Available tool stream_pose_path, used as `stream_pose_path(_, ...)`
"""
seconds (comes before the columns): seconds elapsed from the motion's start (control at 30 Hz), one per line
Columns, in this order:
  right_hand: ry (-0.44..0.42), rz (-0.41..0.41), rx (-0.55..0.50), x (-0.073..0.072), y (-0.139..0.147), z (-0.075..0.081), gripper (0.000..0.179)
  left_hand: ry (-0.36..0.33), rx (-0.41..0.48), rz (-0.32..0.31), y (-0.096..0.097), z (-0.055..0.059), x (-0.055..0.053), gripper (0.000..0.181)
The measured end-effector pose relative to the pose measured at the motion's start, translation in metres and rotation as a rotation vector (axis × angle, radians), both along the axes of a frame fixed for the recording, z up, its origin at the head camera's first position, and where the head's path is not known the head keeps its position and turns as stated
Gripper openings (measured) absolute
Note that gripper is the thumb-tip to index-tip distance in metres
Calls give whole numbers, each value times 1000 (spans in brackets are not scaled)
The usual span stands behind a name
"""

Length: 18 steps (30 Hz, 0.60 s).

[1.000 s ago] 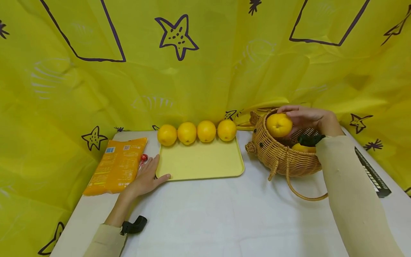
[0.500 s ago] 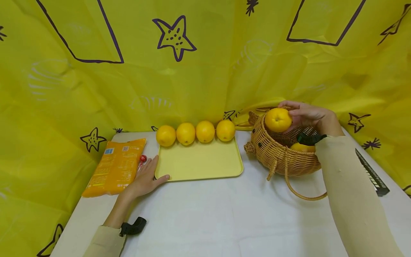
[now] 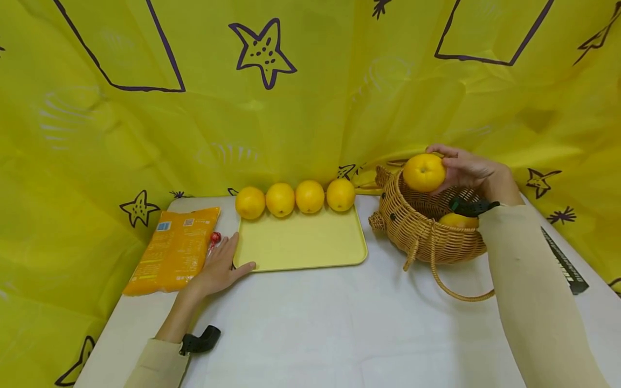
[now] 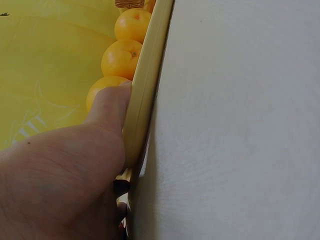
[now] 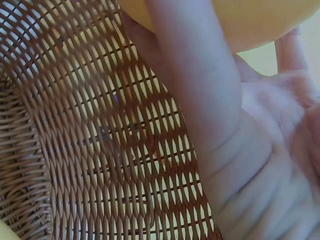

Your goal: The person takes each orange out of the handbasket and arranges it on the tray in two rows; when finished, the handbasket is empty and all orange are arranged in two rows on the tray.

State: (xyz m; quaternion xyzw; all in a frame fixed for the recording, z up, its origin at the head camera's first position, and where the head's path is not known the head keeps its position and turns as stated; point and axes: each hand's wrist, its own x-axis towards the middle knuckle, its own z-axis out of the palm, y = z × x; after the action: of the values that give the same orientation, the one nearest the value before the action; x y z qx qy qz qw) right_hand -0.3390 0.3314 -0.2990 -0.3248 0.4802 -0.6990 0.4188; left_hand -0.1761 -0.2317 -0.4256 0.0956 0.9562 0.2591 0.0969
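My right hand (image 3: 473, 171) grips an orange (image 3: 424, 172) at the mouth of a pig-shaped wicker basket (image 3: 412, 231). The right wrist view shows the held orange (image 5: 270, 22) against the fingers, with the woven basket wall (image 5: 100, 130) below it. Another orange (image 3: 456, 220) lies inside the basket, partly hidden by the wrist. My left hand (image 3: 216, 272) rests with extended fingers at the near left corner of a yellow tray (image 3: 303, 242). In the left wrist view, its thumb (image 4: 107, 107) lies against the tray rim (image 4: 142, 95). Several oranges (image 3: 280, 200) stand in a row along the tray's far edge.
An orange plastic packet (image 3: 174, 250) lies left of the tray, with a red-wrapped lollipop (image 3: 215, 237) beside it. The basket's handle (image 3: 451, 292) hangs down onto the white table (image 3: 310, 328). A dark keyboard-like strip (image 3: 565, 264) lies at the right. A yellow curtain (image 3: 310, 108) stands behind.
The right hand has raised its orange slightly out of the basket's mouth. The left hand stays at the tray corner, and the row of oranges keeps its place.
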Motion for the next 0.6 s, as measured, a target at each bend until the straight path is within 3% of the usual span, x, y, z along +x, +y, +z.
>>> stream_pose_path(0.23, -36, -15, -157, 0, 4, -2, 33, -8, 4, -12, 0, -1, 0, 96)
stream_pose_path(0.33, -49, -19, -169, 0, 6, -1, 34, -15, 5, -7, -1, 1, 1, 97)
stream_pose_path(0.6, 47, -207, -218, 3, 0, 10, 29, -5, 3, -15, -2, -2, 0, 98)
